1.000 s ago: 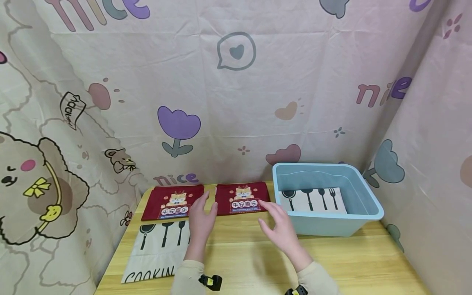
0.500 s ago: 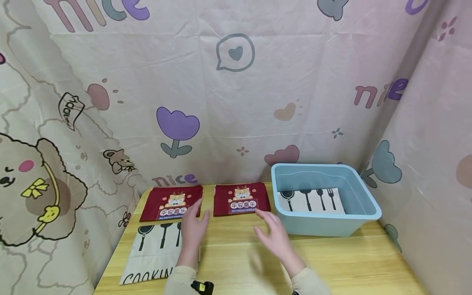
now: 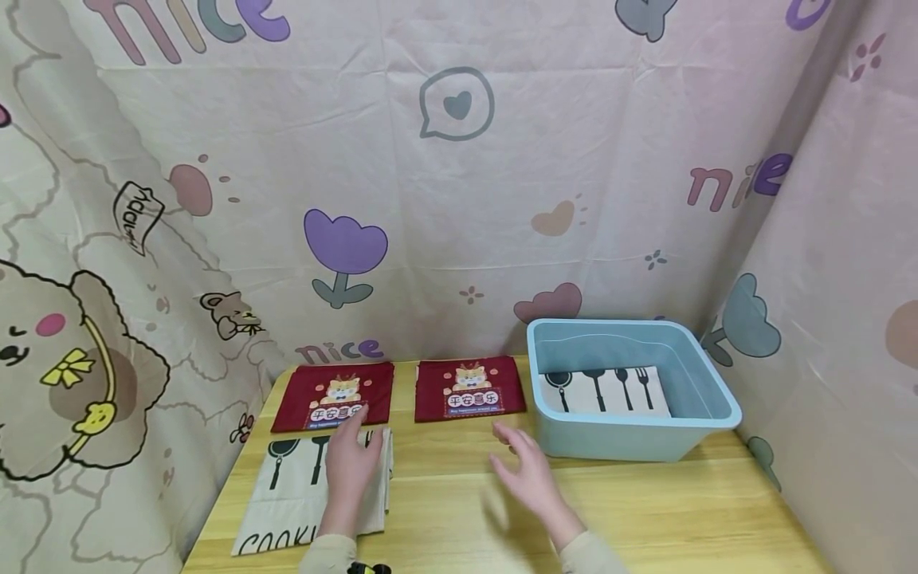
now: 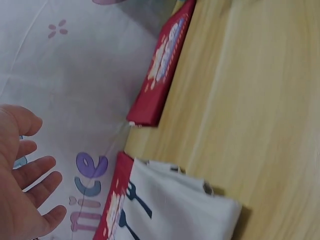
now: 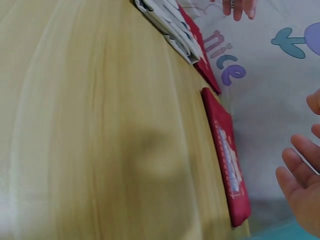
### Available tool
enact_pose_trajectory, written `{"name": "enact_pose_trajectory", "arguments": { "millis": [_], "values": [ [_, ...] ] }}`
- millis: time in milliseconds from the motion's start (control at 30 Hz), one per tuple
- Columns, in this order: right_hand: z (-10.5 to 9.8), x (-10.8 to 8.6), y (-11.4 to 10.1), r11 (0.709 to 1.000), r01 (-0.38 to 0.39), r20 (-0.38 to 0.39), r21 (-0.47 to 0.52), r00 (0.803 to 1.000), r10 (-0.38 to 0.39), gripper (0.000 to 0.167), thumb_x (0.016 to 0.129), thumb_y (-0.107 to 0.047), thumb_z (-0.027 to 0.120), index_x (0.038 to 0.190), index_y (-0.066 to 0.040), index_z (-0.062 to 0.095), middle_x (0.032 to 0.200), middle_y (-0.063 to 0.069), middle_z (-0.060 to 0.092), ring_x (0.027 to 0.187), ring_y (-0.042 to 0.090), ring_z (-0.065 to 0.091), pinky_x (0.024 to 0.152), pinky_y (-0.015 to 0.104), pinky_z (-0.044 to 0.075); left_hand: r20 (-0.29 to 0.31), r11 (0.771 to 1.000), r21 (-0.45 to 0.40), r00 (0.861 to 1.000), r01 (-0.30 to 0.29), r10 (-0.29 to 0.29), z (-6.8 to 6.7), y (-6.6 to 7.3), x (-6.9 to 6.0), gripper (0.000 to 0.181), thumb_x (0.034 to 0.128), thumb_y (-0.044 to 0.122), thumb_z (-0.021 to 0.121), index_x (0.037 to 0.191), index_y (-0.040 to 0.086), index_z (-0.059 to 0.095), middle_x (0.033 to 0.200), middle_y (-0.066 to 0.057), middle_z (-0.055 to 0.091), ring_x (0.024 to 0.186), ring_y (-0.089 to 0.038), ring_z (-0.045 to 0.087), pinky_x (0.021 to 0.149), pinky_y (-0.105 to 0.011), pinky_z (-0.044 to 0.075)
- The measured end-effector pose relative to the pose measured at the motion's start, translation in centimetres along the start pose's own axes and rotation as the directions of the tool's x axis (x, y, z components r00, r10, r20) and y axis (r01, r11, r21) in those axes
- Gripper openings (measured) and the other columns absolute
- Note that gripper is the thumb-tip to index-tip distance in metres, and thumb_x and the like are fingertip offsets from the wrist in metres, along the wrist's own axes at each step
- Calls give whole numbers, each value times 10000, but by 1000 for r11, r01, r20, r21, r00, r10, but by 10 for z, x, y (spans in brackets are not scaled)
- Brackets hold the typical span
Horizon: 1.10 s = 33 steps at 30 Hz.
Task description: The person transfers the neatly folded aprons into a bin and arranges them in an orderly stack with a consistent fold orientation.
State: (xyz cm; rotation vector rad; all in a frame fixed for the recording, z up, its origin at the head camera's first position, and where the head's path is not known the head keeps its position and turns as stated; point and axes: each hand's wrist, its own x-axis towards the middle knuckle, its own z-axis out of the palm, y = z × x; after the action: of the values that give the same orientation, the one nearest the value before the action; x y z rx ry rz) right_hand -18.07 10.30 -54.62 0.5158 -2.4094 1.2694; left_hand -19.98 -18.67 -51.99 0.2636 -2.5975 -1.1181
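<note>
My left hand hovers over a white folded cloth printed with black kitchen utensils and lettering. Its fingers are loosely bent and hold nothing, as the left wrist view also shows for the hand. Behind that cloth lies a folded dark red cloth with a cartoon animal and writing. A second, matching red folded cloth lies to its right. In front of this one, my right hand is held above the wood, fingers spread and nothing in them; the right wrist view shows the hand likewise.
A light blue plastic bin stands at the right of the wooden table. Inside it lies another white utensil-print cloth. A patterned curtain hangs right behind the table and along both sides.
My left hand has moved left and nearer, from beside the red cloths to over the white cloth. My right hand has drawn back a little towards me. The cloths and bin stayed put.
</note>
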Motion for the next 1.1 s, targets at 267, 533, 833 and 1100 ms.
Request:
{"name": "enact_pose_trajectory", "arguments": {
  "millis": [267,533,833,1100],
  "values": [
    [14,-7,3,999,-4,28,33,1000,3,497,829,-6,733,1297,40,571,1153,123,658,1009,288,632,863,417,546,-33,999,37,999,-1,3,-9,-20,-3,503,943,163,641,1399,-11,522,1376,-276,521,1275,-468,444,1060,-602,326],
    [26,-14,7,996,27,35,91,999,-30,468,849,-59,729,1275,53,572,1119,155,658,964,290,635,810,403,563,-17,995,80,998,55,-53,-16,-36,-5,534,959,192,606,1436,-8,473,1387,-286,493,1278,-484,419,1059,-622,309],
    [35,-17,-1,975,-115,134,192,987,90,458,903,-126,699,1308,37,560,1149,161,653,1002,333,626,840,443,548,-69,987,144,996,72,-63,-25,-58,-2,521,936,174,637,1390,-47,509,1311,-301,540,1227,-492,467,1010,-626,350],
    [43,-17,-8,939,-205,207,275,967,150,457,926,-154,681,1321,34,550,1171,171,646,1048,368,619,882,456,534,-84,980,173,993,93,-79,-36,-65,-1,517,933,163,626,1370,-83,502,1332,-338,508,1247,-523,432,1033,-645,320]
  ]
}}
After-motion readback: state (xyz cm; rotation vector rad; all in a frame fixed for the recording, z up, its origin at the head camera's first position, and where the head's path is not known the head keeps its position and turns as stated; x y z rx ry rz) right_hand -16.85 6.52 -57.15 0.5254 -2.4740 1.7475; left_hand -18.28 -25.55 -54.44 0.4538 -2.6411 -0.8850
